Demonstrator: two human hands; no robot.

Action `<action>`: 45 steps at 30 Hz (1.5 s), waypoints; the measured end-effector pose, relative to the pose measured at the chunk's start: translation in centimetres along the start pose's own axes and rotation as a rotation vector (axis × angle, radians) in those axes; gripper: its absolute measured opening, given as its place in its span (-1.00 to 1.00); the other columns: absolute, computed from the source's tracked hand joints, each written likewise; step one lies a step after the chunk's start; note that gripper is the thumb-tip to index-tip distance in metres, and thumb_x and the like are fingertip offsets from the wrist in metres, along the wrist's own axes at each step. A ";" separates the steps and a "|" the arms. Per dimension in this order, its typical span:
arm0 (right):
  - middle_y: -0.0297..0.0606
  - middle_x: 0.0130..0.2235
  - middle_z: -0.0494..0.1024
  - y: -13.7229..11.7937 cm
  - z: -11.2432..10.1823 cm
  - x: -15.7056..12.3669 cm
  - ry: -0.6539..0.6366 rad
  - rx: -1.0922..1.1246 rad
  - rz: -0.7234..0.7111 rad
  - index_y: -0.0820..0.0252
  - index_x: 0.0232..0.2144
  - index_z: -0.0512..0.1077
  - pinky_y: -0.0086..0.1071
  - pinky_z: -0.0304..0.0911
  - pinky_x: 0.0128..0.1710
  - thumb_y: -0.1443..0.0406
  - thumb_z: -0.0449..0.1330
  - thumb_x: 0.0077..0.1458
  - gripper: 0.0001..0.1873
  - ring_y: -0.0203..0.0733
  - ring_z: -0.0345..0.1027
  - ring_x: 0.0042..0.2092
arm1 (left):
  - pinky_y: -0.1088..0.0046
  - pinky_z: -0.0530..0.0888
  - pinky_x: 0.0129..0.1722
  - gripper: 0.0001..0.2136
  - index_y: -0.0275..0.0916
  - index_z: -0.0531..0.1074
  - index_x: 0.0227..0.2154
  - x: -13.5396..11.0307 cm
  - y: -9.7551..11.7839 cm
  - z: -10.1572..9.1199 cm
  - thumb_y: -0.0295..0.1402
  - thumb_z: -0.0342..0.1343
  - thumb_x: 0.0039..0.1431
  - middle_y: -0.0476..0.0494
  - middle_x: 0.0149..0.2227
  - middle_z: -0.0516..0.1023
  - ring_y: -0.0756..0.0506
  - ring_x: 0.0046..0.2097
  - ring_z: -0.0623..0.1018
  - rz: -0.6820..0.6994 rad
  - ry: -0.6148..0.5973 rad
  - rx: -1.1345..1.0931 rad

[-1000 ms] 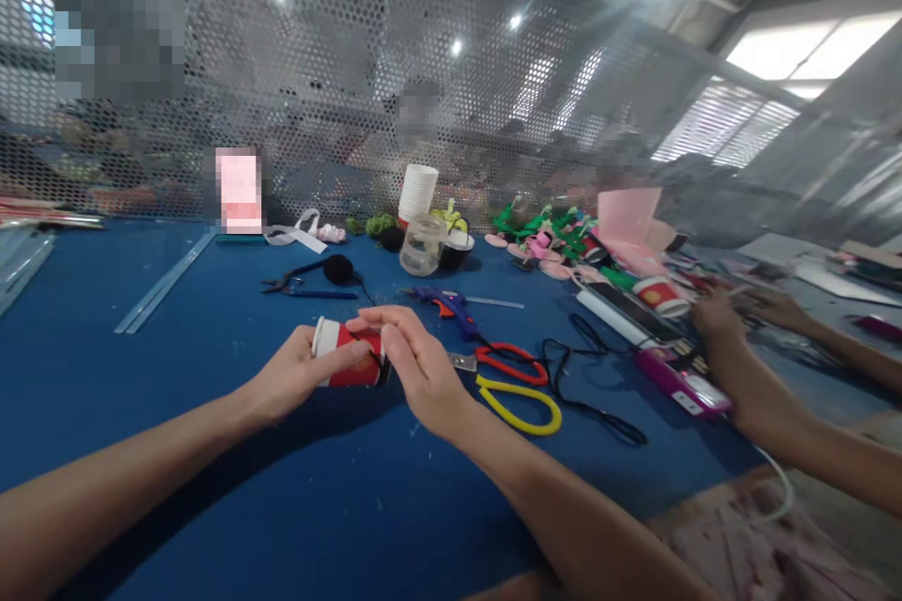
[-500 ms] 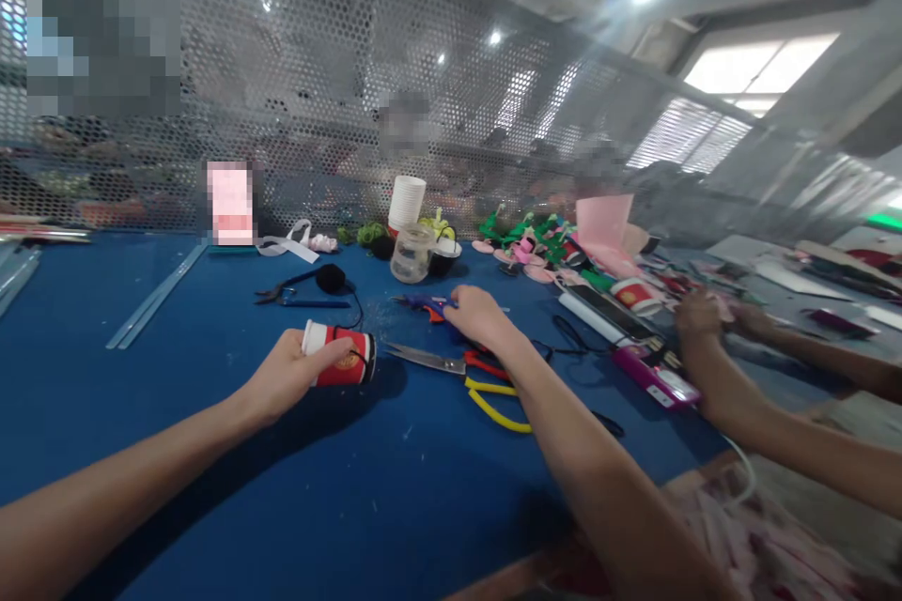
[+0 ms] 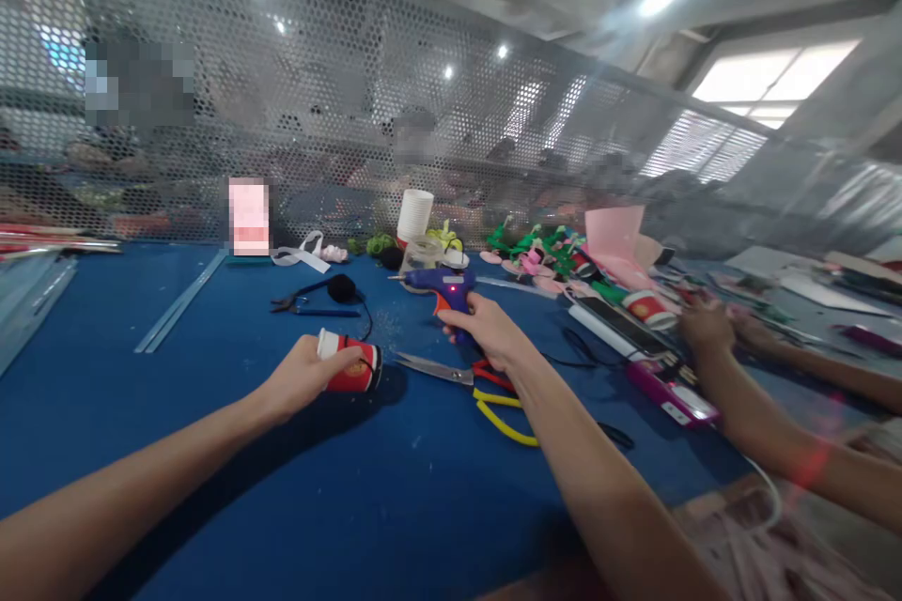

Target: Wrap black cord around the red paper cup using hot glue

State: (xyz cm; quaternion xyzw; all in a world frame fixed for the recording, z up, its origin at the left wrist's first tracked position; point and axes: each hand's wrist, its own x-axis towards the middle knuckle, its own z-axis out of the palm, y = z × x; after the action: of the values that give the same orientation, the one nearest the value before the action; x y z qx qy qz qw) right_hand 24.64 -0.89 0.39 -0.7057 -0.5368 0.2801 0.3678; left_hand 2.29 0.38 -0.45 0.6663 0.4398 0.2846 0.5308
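My left hand (image 3: 302,378) is closed around a small red paper cup (image 3: 350,367) that lies on its side on the blue table (image 3: 211,376); a thin black cord runs from it. My right hand (image 3: 489,330) grips the handle of a blue glue gun (image 3: 438,282) and holds it upright above the table, nozzle pointing left, a red light glowing on its body. Scissors with red and yellow handles (image 3: 486,389) lie just below my right hand, blades pointing at the cup.
Black pliers and a black pompom (image 3: 341,288) lie behind the cup. A stack of white cups (image 3: 415,216), a clear jar, green and pink craft pieces (image 3: 542,244) and pink card stand at the back. Another person's hands (image 3: 705,327) work at the right by a pink device (image 3: 673,393). A perforated metal screen closes the far side.
My right hand left the cup, reached back across the scissors, took the blue glue gun and lifted it upright. My left hand kept hold of the red cup.
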 end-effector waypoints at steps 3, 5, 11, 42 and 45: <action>-0.30 -0.57 0.42 -0.9 0.7 -1.9 -0.151 0.156 -0.072 0.32 -0.45 0.34 -0.51 0.22 -0.56 0.23 0.10 -0.10 -0.79 -0.38 0.28 -0.58 | 0.54 0.00 -0.64 -0.68 -0.28 0.17 -0.76 0.1 0.1 -0.4 -0.14 0.02 -0.16 0.10 -0.73 0.13 0.11 -0.64 0.09 -0.001 -0.013 0.054; -0.35 -0.61 0.39 -1.1 1.2 -3.1 -0.222 0.249 -0.129 0.32 -0.43 0.35 -0.52 0.19 -0.60 0.26 0.11 -0.11 -0.80 -0.40 0.23 -0.61 | 0.54 0.00 -0.64 -0.68 -0.28 0.18 -0.75 0.3 0.2 -0.8 -0.14 0.03 -0.16 0.11 -0.73 0.12 0.11 -0.64 0.09 -0.017 -0.020 0.100; -0.37 -0.69 0.34 -1.3 1.8 -4.8 -0.297 0.166 -0.129 0.31 -0.47 0.40 -0.53 0.14 -0.65 0.23 0.06 -0.06 -0.77 -0.42 0.17 -0.67 | 0.54 0.01 -0.64 -0.68 -0.29 0.25 -0.72 1.4 0.0 -2.2 -0.10 0.06 -0.21 0.09 -0.73 0.18 0.09 -0.65 0.13 -0.143 0.026 0.187; -0.36 -0.62 0.32 -1.9 2.5 -6.6 -0.119 -0.325 -0.271 0.20 -0.61 0.28 -0.48 0.03 -0.61 0.30 0.02 -0.12 -0.88 -0.35 0.11 -0.59 | 0.57 0.09 -0.61 -0.76 -0.32 0.29 -0.72 1.3 0.7 -2.0 -0.24 0.11 -0.22 0.07 -0.73 0.32 0.07 -0.65 0.26 -0.251 0.030 0.023; -0.36 -0.61 0.32 -1.8 2.5 -6.6 -0.098 -0.333 -0.309 0.19 -0.58 0.30 -0.47 0.05 -0.56 0.30 0.02 -0.12 -0.89 -0.34 0.11 -0.57 | 0.57 0.09 -0.61 -0.77 -0.32 0.29 -0.72 1.2 0.7 -2.0 -0.24 0.10 -0.21 0.07 -0.73 0.32 0.08 -0.65 0.26 -0.254 0.034 0.022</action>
State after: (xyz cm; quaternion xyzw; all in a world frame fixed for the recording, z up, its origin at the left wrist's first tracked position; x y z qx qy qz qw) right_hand 19.88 -6.42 0.40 -0.6516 -0.6945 0.1621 0.2584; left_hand 1.34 2.38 0.65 0.6062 0.5325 0.2214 0.5476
